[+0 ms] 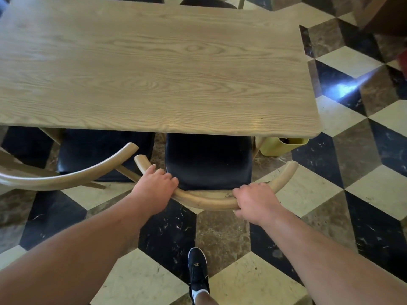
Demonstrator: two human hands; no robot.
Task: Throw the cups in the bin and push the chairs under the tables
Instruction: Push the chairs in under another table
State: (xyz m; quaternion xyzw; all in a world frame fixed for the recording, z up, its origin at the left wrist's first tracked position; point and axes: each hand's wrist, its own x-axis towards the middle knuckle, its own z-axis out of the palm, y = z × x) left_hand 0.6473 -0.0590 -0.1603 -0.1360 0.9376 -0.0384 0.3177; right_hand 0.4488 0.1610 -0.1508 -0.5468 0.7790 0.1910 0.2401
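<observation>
Desk [154, 62] top bare across its width: your hands can sweep over it freely. Under its near edge, the right chair [209, 161] seat sits partly in, with the desk edge overhanging it. Left chair [66, 175] stands just beside; its armrest tip nearly meets the right chair's, leaving only a slim gap between. Yellow bin [282, 145] tucked under the desk's right corner, close to the right armrest. Floor [220, 238] behind the chair open except your shoe [198, 269].

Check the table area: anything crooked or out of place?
Nothing damaged or spilled. The left curved-back wooden chair sits angled, its backrest end almost meeting that of the black-seated chair both hands grip.
</observation>
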